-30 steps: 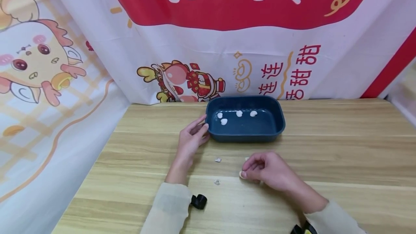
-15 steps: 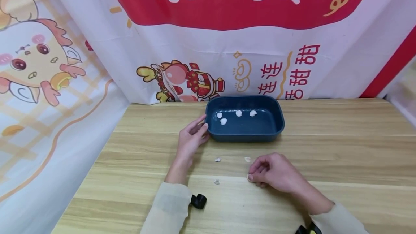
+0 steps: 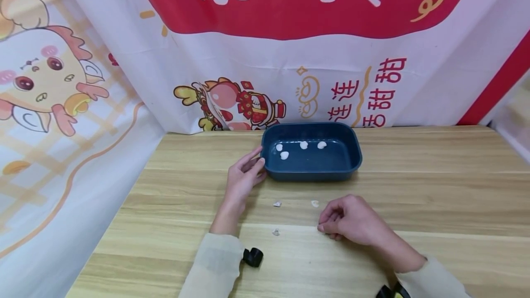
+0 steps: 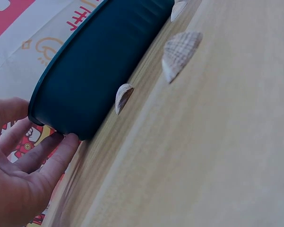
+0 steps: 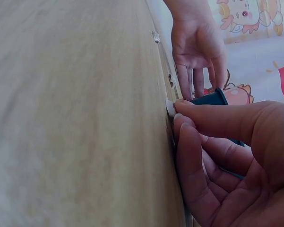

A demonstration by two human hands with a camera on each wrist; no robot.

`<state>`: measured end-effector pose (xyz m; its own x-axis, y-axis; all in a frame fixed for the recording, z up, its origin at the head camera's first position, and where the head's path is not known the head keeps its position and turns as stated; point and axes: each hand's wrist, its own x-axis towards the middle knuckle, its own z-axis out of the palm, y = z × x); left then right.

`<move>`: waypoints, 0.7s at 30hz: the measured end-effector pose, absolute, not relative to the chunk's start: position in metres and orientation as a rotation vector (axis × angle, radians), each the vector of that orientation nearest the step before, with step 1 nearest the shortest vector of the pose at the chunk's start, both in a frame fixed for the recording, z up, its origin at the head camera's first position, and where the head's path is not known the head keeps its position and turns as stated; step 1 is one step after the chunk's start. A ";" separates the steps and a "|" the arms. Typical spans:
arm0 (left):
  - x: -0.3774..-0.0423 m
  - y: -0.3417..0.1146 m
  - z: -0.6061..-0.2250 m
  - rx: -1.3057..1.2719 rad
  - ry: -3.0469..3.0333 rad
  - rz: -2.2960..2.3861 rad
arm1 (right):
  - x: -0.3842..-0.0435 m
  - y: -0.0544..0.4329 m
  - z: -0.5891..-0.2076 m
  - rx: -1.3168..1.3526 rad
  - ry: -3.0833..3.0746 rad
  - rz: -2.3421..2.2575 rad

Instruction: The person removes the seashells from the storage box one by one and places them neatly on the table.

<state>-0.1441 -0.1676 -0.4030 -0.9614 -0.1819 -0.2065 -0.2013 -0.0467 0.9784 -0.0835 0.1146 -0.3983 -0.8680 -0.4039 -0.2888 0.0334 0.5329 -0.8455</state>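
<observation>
My left hand (image 3: 244, 174) steadies the left end of a dark blue rectangular basin (image 3: 312, 176), thumb at its rim and fingers against its side. Several white seashells (image 3: 284, 155) lie inside. My right hand (image 3: 352, 220) is low over the table in a pinch, thumb and fingertips together. In the right wrist view, a pale seashell (image 5: 170, 108) shows right at that thumb tip; from the head view the fingers hide it. Nearby on the wood rest a seashell (image 3: 315, 203), a second seashell (image 3: 277, 204) and a ribbed, fan-shaped seashell (image 4: 181, 54).
The wooden table (image 3: 186, 206) meets a white and red printed cloth (image 3: 265, 59) directly behind the basin. Another printed cloth (image 3: 74, 164) hangs along the left side. Black straps (image 3: 253, 257) sit at both wrists.
My right hand has shifted slightly right, and the shell seen at its fingertips earlier is now hidden in the head view. A shell beside it has come into view. My left hand stays put.
</observation>
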 end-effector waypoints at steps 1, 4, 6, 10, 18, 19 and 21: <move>-0.144 -0.168 -0.403 -0.435 2.158 2.222 | -0.084 0.115 -0.398 -0.300 2.320 -1.292; -0.144 -0.168 -0.403 -0.432 2.155 2.225 | -0.084 0.115 -0.398 -0.293 2.322 -1.286; -0.144 -0.168 -0.403 -0.432 2.153 2.226 | -0.084 0.115 -0.398 -0.288 2.324 -1.281; -0.144 -0.168 -0.403 -0.429 2.151 2.227 | -0.084 0.114 -0.399 -0.290 2.332 -1.272; -0.144 -0.169 -0.403 -0.426 2.150 2.221 | -0.085 0.114 -0.399 -0.291 2.348 -1.263; -0.144 -0.168 -0.403 -0.427 2.151 2.219 | -0.085 0.114 -0.400 -0.288 2.348 -1.262; -0.144 -0.169 -0.403 -0.430 2.152 2.216 | -0.085 0.114 -0.400 -0.284 2.346 -1.261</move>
